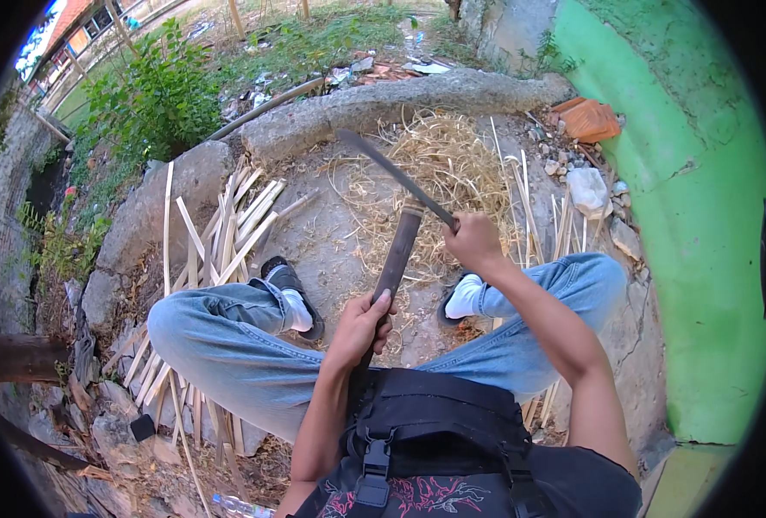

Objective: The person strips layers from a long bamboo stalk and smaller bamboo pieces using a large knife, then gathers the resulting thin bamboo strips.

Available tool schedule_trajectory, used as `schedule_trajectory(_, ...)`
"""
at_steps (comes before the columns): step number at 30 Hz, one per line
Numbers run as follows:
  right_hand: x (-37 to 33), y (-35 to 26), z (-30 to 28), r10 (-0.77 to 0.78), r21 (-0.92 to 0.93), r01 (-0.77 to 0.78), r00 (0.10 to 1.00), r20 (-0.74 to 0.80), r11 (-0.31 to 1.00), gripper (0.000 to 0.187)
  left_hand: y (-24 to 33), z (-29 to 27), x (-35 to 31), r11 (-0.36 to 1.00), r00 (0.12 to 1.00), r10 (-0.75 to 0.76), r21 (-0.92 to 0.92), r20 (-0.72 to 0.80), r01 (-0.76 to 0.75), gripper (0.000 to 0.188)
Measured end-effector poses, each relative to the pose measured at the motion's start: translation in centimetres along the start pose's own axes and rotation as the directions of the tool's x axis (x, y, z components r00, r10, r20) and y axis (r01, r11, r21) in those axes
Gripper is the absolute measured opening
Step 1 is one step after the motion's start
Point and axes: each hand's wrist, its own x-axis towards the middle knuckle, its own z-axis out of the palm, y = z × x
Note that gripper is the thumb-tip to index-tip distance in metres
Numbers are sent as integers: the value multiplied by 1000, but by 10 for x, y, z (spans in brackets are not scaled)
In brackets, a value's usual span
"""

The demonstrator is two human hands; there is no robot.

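A: Begin at the far left. What lies there, seen from the grip?

B: A loose pile of pale wood strips (236, 229), to the left of the left hand and farther out. Between that pile and the grip is a dark shoe (286, 278).

A: And the left hand (361, 330) itself?

B: Its fingers are wrapped around a dark rod (397, 255), with the thumb laid along it. The rod slants up and to the right out of that grip, and pale bands ring its upper end. Below the hand it runs toward the black bag (447, 410).

A: Where's the blade (393, 173)?

B: Beyond the left grip. It reaches up and to the left from the right hand (475, 243), crossing close by the rod's banded end. I can't tell whether the two touch.

A: How is the right hand set?

B: Closed around the near end of the blade, hiding whatever handle there is. Just beyond that grip, a tangled heap of shavings (452, 160) covers the ground.

A: Farther right?

B: A thinner bunch of strips (566, 226), then a white stone (588, 192) with an orange brick (586, 119) beyond it, and outermost a green wall (711, 285).
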Motion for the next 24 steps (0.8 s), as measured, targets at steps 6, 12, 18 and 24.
schedule_trajectory(6, 4, 5, 1, 95, 56, -94, 995, -23, 994, 21, 2, -2, 0, 999, 1000, -22, -50, 4, 22, 32)
schedule_trajectory(12, -6, -14, -3, -23, -10, 24, 999, 33, 1000, 18, 3, 1, 1, 999, 1000, -24, -44, 20, 25, 33)
schedule_trajectory(18, 6, -11, -19, 198, 176, -192, 980, -13, 965, 25, 2, 5, 0, 999, 1000, 26, 40, -13, -26, 34)
schedule_trajectory(24, -21, -41, -17, 89, 128, -98, 994, 71, 987, 23, -5, 3, 1, 995, 997, 49, 95, -52, -44, 32)
